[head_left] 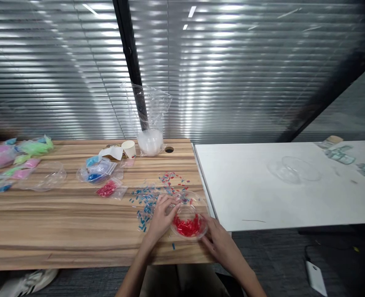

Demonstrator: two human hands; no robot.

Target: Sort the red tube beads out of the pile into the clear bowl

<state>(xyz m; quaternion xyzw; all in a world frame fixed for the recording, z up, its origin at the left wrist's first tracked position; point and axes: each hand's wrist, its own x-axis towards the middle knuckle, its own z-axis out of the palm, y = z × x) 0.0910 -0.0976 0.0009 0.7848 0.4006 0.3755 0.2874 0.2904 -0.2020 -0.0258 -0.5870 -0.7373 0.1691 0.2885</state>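
Note:
A clear plastic bowl (pixel 204 202) with red bead-like pieces (pixel 187 226) heaped at its near side sits near the table's front edge. At its right side, my right hand (pixel 221 243) grips the rim, thumb low and fingers behind. My left hand (pixel 161 216) is at the bowl's left rim with thumb and fingertips drawn together; whatever they pinch is too small to make out. Left of and behind the bowl, small blue and clear tube-like pieces (pixel 147 202) lie scattered, mixed with red ones (pixel 170 177) farther back.
Behind lie a bag of red pieces (pixel 107 189), a clear dish with bags (pixel 97 170), a paper cup (pixel 129 149) and a plastic bag with white contents (pixel 151 142). More bags (pixel 24 154) lie left. A white table (pixel 247 185) adjoins right, holding clear lids (pixel 296 169).

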